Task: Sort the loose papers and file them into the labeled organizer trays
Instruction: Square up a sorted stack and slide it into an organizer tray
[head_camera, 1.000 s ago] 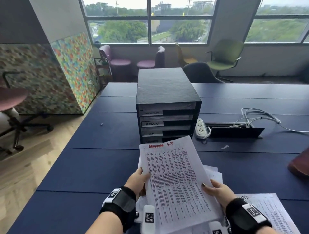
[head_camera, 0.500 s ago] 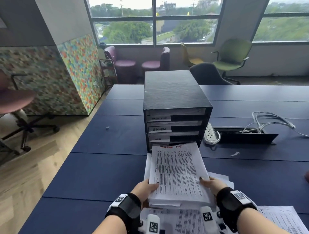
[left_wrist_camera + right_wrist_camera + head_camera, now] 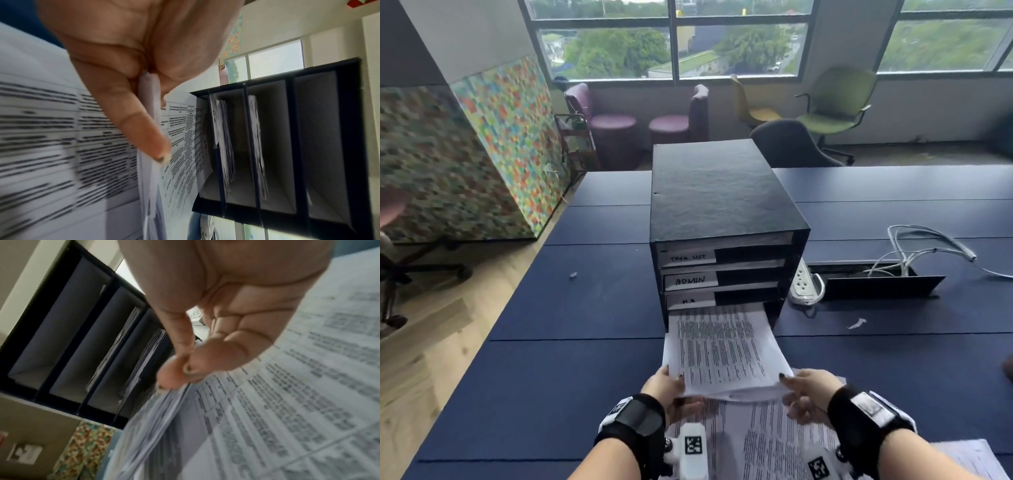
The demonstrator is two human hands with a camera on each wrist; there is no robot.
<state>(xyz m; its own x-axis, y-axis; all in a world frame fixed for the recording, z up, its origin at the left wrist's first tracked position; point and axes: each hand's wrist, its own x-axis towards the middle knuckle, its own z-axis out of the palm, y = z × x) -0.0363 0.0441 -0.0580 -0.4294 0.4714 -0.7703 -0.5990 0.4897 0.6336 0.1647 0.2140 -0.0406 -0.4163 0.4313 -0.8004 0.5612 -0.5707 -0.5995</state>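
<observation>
A black organizer (image 3: 722, 192) with stacked labeled trays stands mid-table; one label reads ADMIN (image 3: 690, 280). A stack of printed papers (image 3: 722, 349) lies with its far end inside the lowest tray slot. My left hand (image 3: 667, 385) pinches the stack's near left corner, thumb on top. My right hand (image 3: 803, 387) pinches the near right corner. In the left wrist view the left hand (image 3: 148, 104) clamps the paper stack's edge (image 3: 149, 146) in front of the organizer (image 3: 277, 146). In the right wrist view the right hand (image 3: 180, 368) pinches the sheets (image 3: 164, 410).
More loose printed papers (image 3: 763, 442) lie on the dark blue table (image 3: 551, 377) beneath my wrists. A white power strip (image 3: 803, 282), an open cable tray (image 3: 873, 284) and white cables (image 3: 928, 246) sit right of the organizer. Chairs stand beyond the table.
Both hands have lowered the paper stack from upright to flat and pushed it forward; its far end now sits inside the lowest tray slot.
</observation>
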